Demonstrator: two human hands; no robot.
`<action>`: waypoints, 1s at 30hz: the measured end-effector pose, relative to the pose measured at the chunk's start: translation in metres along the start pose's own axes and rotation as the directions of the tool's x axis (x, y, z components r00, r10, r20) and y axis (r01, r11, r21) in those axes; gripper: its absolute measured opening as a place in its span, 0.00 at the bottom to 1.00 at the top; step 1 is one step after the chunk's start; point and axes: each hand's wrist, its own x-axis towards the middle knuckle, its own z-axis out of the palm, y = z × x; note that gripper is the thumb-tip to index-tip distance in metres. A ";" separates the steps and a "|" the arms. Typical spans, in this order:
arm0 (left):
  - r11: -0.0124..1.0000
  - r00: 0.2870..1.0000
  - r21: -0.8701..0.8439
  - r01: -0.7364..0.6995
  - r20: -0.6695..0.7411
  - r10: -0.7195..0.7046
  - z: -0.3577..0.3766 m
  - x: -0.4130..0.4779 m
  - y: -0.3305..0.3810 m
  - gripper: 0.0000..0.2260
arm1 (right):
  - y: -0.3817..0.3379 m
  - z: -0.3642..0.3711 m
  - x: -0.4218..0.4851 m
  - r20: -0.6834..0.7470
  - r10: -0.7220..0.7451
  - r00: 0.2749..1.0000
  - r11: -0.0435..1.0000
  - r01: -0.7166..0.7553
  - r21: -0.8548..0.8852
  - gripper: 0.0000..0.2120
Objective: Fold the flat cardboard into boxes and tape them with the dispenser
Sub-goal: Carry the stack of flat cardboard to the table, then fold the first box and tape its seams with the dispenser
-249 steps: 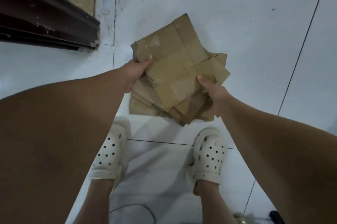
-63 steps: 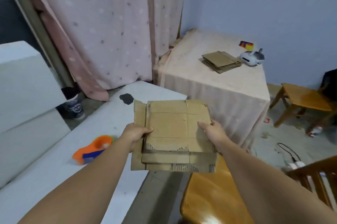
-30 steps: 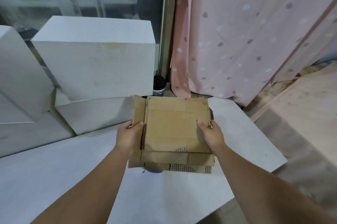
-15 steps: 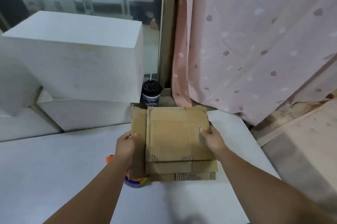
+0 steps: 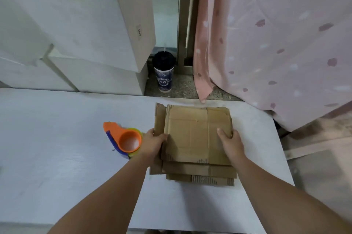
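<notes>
Cardboard stack (image 5: 192, 138), pinched at both sides by my left hand (image 5: 153, 143) and right hand (image 5: 231, 141), feels light (sheets could slide); tape dispenser (image 5: 123, 138) sits just left.

Brown cardboard (image 5: 196, 136), orange-and-blue tape dispenser (image 5: 123, 139), pink spotted curtain (image 5: 276, 43), white table (image 5: 57, 138)

Two bare forearms and hands

The left hand (image 5: 152, 143) and right hand (image 5: 231, 143) wear no gloves, rings or watch; both forearms are uncovered, with no sleeve edge visible up to the frame's bottom edge.
</notes>
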 end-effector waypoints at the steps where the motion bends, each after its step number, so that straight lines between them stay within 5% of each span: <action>1: 0.999 1.000 0.023 -0.026 -0.008 0.026 0.003 0.002 -0.004 0.13 | 0.004 0.000 0.002 -0.008 -0.008 1.000 1.000 0.008 -0.012 0.31; 7: 0.958 0.983 0.229 -0.174 -0.011 0.181 0.015 0.028 -0.033 0.35 | 0.024 0.008 0.018 -0.089 -0.168 0.982 0.975 0.152 -0.162 0.33; 15: 0.649 0.835 0.643 -0.408 -0.024 0.549 0.032 0.049 -0.097 0.33 | 0.059 0.034 0.035 -0.249 -0.404 0.880 0.903 0.341 -0.261 0.28; 22: 0.520 0.682 0.728 -0.447 -0.099 0.725 0.041 0.057 -0.114 0.31 | 0.073 0.042 0.033 -0.415 -0.538 0.734 0.843 0.453 -0.290 0.24; 26: 0.409 0.555 0.783 -0.468 -0.100 0.826 0.039 0.054 -0.121 0.25 | 0.085 0.050 0.020 -0.375 -0.703 0.604 0.704 0.518 -0.486 0.19; 30: 0.311 0.483 0.819 -0.481 -0.049 0.875 0.036 0.041 -0.132 0.22 | 0.097 0.056 0.011 -0.304 -0.682 0.665 0.699 0.471 -0.538 0.20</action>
